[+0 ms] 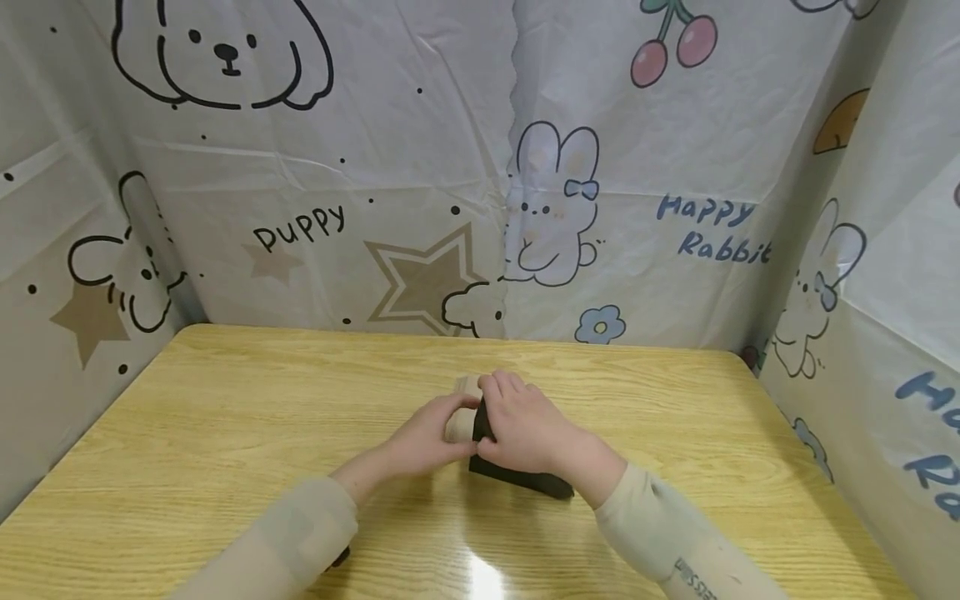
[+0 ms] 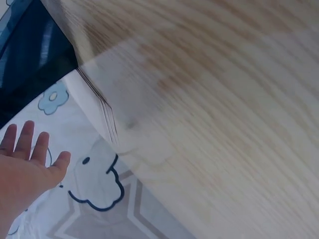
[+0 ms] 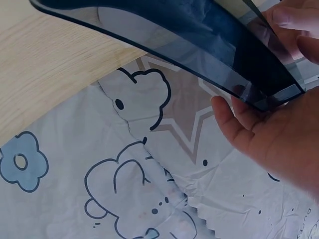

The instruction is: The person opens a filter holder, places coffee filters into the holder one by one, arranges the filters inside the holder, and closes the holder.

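A glossy black L-shaped piece (image 1: 519, 479), bookend-like, stands near the middle of the table, its low part running out to the right. Over its upright part lies my right hand (image 1: 525, 425), gripping it with the fingers at the top and the thumb in front. From the left, my left hand (image 1: 427, 437) holds the upright's edge between a curved thumb and fingers. Pale beige surface (image 1: 459, 427) shows inside that curve. In the left wrist view, the fingers (image 2: 39, 149) lie spread below the dark panel (image 2: 35, 55). The right wrist view shows my right fingertips (image 3: 232, 117) under its edge.
The wood-grain table (image 1: 262, 400) reaches back to a printed cloth wall (image 1: 420, 150), with another cloth wall (image 1: 900, 250) at the right. Beside my left sleeve a small dark thing (image 1: 341, 558) shows, mostly hidden by the forearm.
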A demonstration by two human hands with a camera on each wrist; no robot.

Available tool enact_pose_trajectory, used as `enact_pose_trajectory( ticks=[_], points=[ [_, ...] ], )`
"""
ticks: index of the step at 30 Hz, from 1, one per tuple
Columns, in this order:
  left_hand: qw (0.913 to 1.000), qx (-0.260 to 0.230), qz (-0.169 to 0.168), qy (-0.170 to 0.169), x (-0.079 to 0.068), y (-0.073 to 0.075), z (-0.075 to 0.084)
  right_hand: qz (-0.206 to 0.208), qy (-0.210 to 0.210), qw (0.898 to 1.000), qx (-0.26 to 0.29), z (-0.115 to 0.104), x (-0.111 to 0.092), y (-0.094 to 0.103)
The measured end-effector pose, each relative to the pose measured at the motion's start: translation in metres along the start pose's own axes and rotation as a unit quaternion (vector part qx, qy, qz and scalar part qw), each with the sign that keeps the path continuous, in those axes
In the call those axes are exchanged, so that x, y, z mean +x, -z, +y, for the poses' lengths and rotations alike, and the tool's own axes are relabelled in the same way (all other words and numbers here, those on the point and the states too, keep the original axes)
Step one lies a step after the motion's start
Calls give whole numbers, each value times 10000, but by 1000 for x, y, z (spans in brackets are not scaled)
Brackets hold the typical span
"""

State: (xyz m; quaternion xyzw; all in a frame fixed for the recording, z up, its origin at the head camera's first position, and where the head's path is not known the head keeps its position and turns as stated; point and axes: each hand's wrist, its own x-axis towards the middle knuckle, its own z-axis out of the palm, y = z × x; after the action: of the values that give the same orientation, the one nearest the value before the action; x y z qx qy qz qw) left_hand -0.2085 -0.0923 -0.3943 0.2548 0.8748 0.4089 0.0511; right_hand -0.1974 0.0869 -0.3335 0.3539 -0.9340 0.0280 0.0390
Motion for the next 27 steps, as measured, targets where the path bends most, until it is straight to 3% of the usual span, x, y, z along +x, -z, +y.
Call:
enact_pose_trajectory(
  ticks=[8,18,27],
  points=[
    [9997,-232,33,119,2,-5,4,-174,-65,9995,250,0,1,2],
    [9999,131,19,106,3,-5,3,-95,31,9974,707,4,0,2],
    [9995,306,53,114,-3,1,4,-274,-77,9922,1210,11,-8,17]
  ],
)
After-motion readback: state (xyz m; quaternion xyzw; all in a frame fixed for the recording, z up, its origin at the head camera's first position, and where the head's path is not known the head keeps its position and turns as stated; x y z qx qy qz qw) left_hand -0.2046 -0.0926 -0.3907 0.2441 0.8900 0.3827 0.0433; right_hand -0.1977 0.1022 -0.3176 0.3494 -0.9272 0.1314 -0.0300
